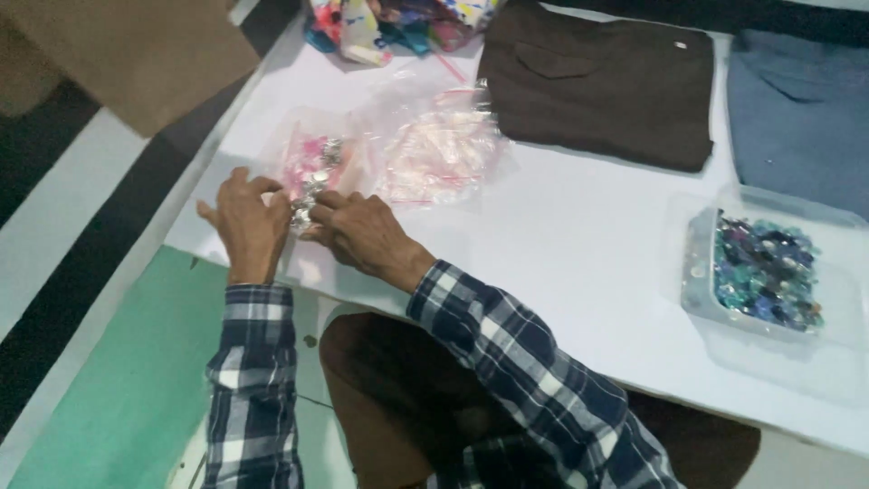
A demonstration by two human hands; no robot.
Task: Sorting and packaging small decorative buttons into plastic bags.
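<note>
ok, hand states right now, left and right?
Left hand: fingers curled, touching the silvery cluster; actual grip cannot be told.
Right hand: fingertips pinched on the same cluster.

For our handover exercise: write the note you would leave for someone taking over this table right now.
Left hand and right hand both pinch a small cluster of silver beads at the near edge of the white table.
Beside them lie a clear bag with pink pieces and a pile of clear bags.
A clear tub of blue and purple beads sits far right, untouched.
Nothing looks finished yet.
</note>
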